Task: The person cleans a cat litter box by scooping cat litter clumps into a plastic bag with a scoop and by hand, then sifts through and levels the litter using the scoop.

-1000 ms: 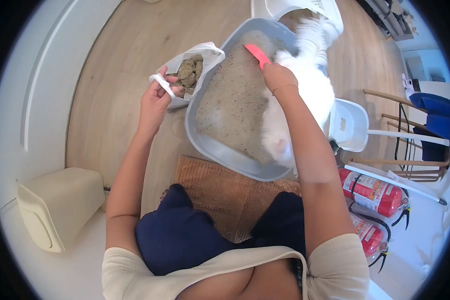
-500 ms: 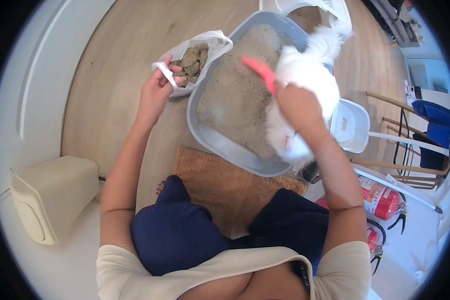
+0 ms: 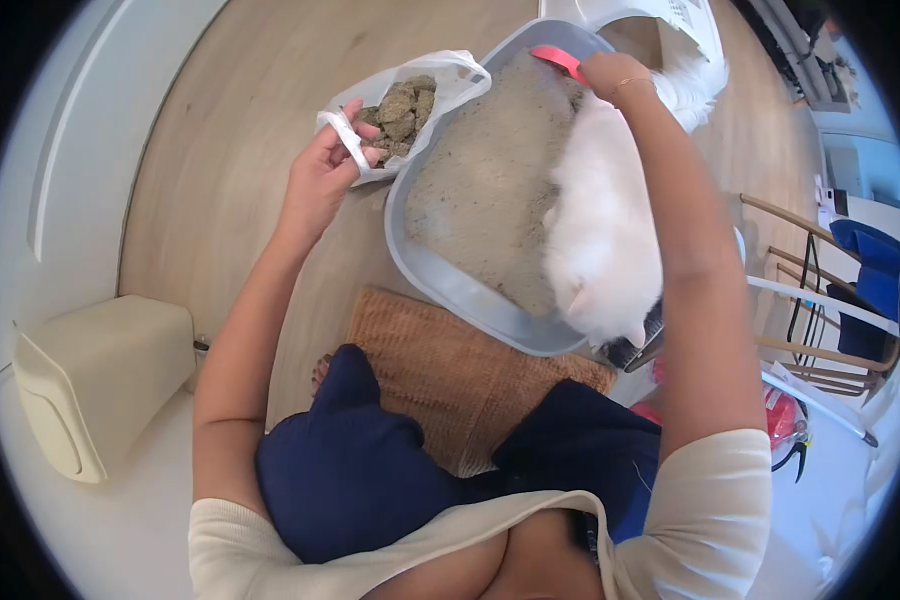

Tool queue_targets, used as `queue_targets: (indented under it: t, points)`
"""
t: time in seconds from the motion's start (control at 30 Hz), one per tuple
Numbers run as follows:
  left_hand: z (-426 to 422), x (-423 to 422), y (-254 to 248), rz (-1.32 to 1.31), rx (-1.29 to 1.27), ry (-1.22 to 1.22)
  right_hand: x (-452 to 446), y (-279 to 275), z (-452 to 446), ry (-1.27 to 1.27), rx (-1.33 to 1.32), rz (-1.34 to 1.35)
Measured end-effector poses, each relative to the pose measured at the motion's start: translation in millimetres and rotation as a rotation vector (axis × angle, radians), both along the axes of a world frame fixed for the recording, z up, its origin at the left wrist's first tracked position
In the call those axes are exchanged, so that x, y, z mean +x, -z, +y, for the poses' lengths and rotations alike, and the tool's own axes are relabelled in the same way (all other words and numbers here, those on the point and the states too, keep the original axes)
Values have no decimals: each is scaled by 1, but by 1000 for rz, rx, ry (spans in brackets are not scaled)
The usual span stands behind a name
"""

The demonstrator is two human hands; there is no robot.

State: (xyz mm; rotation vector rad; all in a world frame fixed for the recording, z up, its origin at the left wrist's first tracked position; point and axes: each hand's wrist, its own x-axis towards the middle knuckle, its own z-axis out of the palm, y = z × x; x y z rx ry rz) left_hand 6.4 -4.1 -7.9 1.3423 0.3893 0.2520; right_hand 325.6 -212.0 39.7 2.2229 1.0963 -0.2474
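Observation:
My left hand [image 3: 335, 160] has its fingers through the handle of a white plastic bag [image 3: 457, 85], which lies open with brown-grey clumps [image 3: 400, 112] inside. To its right is a grey litter box [image 3: 430, 275] holding sandy litter [image 3: 490, 170]. My right hand [image 3: 615, 78] grips a red scoop [image 3: 558, 58] near the box's far edge, and the scoop's tip is over the litter. A white cat [image 3: 605, 220] stands along the right side of the box under my right forearm, its head toward me and its tail by the far right.
An orange-brown mat [image 3: 450, 370] lies between the box and my knees. Beyond the box is a white hood [image 3: 705, 30]. A cream bin [image 3: 120, 380] stands left, with a chair frame [image 3: 820, 235], a white pole [image 3: 820, 303] and a red extinguisher [image 3: 785, 415] on the right.
My right hand and the red scoop have moved over the cat to the far edge of the box. My left hand still holds the bag. The cat's head has shifted slightly toward the near right.

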Motion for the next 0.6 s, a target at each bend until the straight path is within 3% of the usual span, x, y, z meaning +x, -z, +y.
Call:
queue_targets:
  t: [0.1,0.3,0.5,0.6]
  points:
    - [1,9,0,-27,-53,5,-3,2,3,-162,-58,125]
    - [4,11,5,-50,-80,-10,-42,-10,19,-134,-179,179]
    - [4,8,6,-45,7,7,-85,-7,-3,-249,-26,252]
    - [3,7,4,-55,0,10,-118,-14,-13,-262,-88,229]
